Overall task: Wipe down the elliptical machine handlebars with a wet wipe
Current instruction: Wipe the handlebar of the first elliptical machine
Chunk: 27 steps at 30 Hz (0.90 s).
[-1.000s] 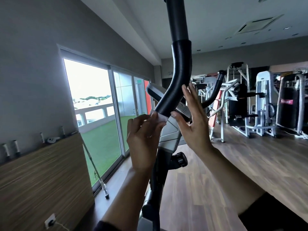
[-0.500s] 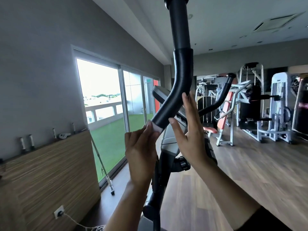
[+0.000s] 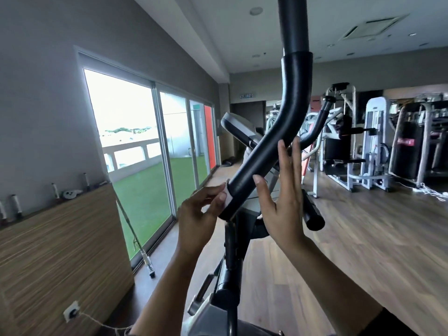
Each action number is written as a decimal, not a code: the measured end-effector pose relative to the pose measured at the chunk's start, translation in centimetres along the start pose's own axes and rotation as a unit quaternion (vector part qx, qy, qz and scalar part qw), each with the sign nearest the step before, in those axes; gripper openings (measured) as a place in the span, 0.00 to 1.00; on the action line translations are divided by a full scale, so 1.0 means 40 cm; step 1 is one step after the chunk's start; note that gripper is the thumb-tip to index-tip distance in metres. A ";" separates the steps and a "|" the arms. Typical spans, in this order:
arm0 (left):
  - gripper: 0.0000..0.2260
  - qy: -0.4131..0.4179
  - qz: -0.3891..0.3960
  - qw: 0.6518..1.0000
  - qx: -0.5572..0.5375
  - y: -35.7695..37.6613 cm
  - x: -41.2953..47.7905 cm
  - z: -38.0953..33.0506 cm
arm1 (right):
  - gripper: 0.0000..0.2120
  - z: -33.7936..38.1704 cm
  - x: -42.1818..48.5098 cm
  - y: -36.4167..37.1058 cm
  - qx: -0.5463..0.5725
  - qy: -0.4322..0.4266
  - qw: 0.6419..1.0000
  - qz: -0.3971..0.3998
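Note:
A black foam-covered handlebar (image 3: 276, 141) of the elliptical machine curves up through the middle of the view. A small white wet wipe (image 3: 227, 194) lies against its lower end. My left hand (image 3: 198, 219) pinches the wipe there with its fingertips. My right hand (image 3: 282, 200) is just right of the bar with straight fingers pointing up, its thumb touching the foam. The machine's console (image 3: 238, 128) sits behind the bar, and the second handlebar (image 3: 317, 124) rises at the right.
A short black side grip (image 3: 312, 214) sticks out behind my right hand. A wooden counter (image 3: 60, 251) stands at the left under a grey wall. Large sliding windows (image 3: 135, 146) face grass. Weight machines (image 3: 373, 146) line the back right on the wooden floor.
The view has shifted left and closer to the bar. My left hand has slid the wipe slightly along the bar's lower end; the right hand stays flat beside it.

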<state>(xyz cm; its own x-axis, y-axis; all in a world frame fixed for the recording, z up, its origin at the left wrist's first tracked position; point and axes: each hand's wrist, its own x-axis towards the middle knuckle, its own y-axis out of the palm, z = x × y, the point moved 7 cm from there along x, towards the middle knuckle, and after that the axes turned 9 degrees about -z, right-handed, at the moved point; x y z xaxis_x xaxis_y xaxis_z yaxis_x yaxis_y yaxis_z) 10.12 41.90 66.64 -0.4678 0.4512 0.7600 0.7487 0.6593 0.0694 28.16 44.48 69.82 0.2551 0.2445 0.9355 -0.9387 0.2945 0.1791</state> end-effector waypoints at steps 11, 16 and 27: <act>0.09 -0.026 0.044 0.994 -0.093 0.001 0.019 0.063 | 0.30 0.020 -0.072 0.035 -0.061 0.015 0.998 0.001; 0.09 0.010 0.080 0.990 -0.117 0.038 0.048 0.006 | 0.28 0.032 -0.076 0.040 -0.075 0.024 0.997 -0.011; 0.09 -0.045 0.075 0.983 -0.162 0.015 0.015 0.074 | 0.28 0.024 -0.085 0.047 -0.078 0.028 0.997 0.002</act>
<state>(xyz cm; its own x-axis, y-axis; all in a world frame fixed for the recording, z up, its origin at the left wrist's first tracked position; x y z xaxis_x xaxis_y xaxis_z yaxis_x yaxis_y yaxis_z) 8.90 44.34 65.22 -0.3691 0.5902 0.7179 0.9162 0.3608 0.1744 25.30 43.30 67.25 0.2672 0.2956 0.9172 -0.8933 0.4328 0.1207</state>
